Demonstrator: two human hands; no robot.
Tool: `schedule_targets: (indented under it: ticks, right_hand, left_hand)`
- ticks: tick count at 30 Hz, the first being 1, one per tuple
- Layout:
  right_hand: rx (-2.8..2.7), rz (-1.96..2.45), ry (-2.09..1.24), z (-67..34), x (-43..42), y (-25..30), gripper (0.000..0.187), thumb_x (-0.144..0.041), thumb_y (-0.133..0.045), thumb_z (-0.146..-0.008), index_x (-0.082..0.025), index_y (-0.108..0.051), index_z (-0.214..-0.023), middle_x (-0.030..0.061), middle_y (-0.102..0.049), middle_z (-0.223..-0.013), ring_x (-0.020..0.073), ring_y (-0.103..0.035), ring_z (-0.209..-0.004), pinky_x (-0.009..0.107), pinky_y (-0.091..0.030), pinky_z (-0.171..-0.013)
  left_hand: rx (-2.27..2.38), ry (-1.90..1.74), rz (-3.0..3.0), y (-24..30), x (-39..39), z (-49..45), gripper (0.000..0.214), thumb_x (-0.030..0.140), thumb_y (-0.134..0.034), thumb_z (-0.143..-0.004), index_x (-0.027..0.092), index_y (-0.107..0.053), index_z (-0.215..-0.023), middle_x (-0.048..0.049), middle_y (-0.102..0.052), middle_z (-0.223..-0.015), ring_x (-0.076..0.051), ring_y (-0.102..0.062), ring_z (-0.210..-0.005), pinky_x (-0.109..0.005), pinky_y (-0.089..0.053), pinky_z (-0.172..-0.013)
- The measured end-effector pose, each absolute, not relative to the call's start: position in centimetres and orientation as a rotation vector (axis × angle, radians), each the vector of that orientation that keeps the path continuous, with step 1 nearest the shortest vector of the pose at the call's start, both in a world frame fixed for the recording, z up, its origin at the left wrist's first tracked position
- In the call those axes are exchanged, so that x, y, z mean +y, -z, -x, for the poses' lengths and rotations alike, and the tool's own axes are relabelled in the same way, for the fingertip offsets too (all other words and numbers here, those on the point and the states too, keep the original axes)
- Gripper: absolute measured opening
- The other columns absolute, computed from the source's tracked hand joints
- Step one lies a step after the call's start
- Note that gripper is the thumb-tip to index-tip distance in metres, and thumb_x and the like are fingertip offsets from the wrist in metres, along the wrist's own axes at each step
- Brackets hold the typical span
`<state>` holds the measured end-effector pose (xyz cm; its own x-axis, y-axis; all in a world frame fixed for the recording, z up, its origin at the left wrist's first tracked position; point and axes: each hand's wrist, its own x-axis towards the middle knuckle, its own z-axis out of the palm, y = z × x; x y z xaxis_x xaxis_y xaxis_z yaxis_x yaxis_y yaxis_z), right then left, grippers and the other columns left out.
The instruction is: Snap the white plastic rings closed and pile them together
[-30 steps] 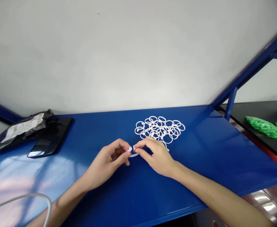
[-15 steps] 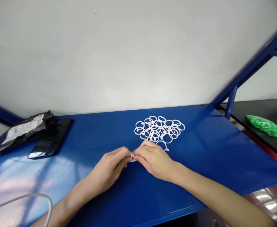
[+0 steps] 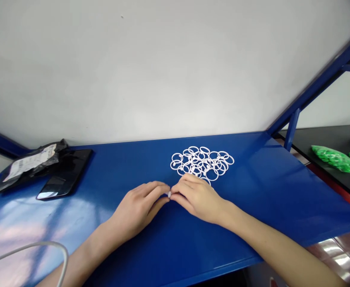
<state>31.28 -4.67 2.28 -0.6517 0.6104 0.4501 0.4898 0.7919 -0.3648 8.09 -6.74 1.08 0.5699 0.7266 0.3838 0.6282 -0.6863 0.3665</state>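
Above the blue table [image 3: 151,159], my left hand [image 3: 142,203] and my right hand [image 3: 197,197] meet fingertip to fingertip. Between them shows a small end of a white plastic ring [image 3: 169,194], pinched by thumb and fingers from both sides; the fingers hide most of it. Just behind my right hand lies a loose pile of several thin white plastic rings [image 3: 203,161], some with a small knob. The nearest ring of the pile is partly covered by that hand.
At the left lie a black plastic package [image 3: 31,161] with a white label and a dark phone [image 3: 57,185]. A white cable [image 3: 43,243] loops by my left forearm. On a black surface to the right is a bag of green pieces [image 3: 336,157].
My fingertips have shifted slightly, and less of the white ring shows between and below them. My right hand covers more of the nearest ring in the pile.
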Motion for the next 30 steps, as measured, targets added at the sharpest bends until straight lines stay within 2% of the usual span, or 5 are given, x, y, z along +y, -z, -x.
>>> schedule_targets:
  ticks: [4, 12, 18, 24, 30]
  right_hand:
    - [-2.314, 0.914, -0.261, -33.5, -3.1, -4.3, 0.011, -0.023, -0.059, -0.102, -0.019, -0.07, -0.098, 0.0052, -0.072, -0.092, 0.0206, -0.062, -0.093, 0.034, -0.052, -0.082]
    - [-2.633, 1.113, -0.296, -36.1, -2.3, -5.8, 0.012, -0.013, -0.071, -0.09, -0.022, -0.072, -0.082, 0.0024, -0.071, -0.079, 0.0224, -0.059, -0.082, 0.034, -0.047, -0.068]
    - [-2.72, 1.159, -0.155, -35.4, -2.7, -4.8, 0.015, -0.007, -0.077, -0.081, -0.02, -0.069, -0.083, 0.0041, -0.072, -0.083, 0.0236, -0.062, -0.081, 0.037, -0.049, -0.071]
    - [-2.66, 1.166, -0.147, -35.6, -2.7, -4.9, 0.017, -0.004, -0.065, -0.083, -0.02, -0.065, -0.08, 0.0049, -0.069, -0.081, 0.0231, -0.062, -0.079, 0.036, -0.049, -0.07]
    - [-2.569, 1.153, -0.106, -33.8, -3.3, -4.5, 0.013, -0.018, -0.057, -0.099, -0.019, -0.067, -0.09, 0.0059, -0.073, -0.087, 0.0216, -0.066, -0.081, 0.034, -0.05, -0.071]
  left_hand:
    - [1.306, -0.803, -2.643, -0.7, -5.6, -7.3, 0.03, 0.036, -0.052, -0.103, 0.022, -0.061, -0.128, -0.0093, -0.071, -0.124, -0.025, -0.07, -0.11, -0.039, -0.055, -0.096]
    - [1.347, -0.622, -2.558, 0.6, -3.7, -5.9, 0.026, 0.035, -0.051, -0.103, 0.022, -0.067, -0.118, -0.0094, -0.072, -0.121, -0.028, -0.064, -0.114, -0.046, -0.055, -0.097]
    - [1.321, -0.615, -2.561, 0.7, -3.7, -5.7, 0.025, 0.035, -0.051, -0.103, 0.022, -0.069, -0.114, -0.0094, -0.071, -0.121, -0.027, -0.064, -0.114, -0.047, -0.055, -0.098]
    - [1.315, -0.624, -2.583, 0.7, -3.7, -5.7, 0.024, 0.034, -0.052, -0.102, 0.023, -0.069, -0.114, -0.0088, -0.071, -0.121, -0.027, -0.065, -0.112, -0.046, -0.056, -0.097]
    - [1.349, -0.586, -2.605, 1.1, -4.0, -6.1, 0.025, 0.034, -0.052, -0.102, 0.02, -0.068, -0.116, -0.0121, -0.067, -0.131, -0.03, -0.062, -0.122, -0.05, -0.055, -0.102]
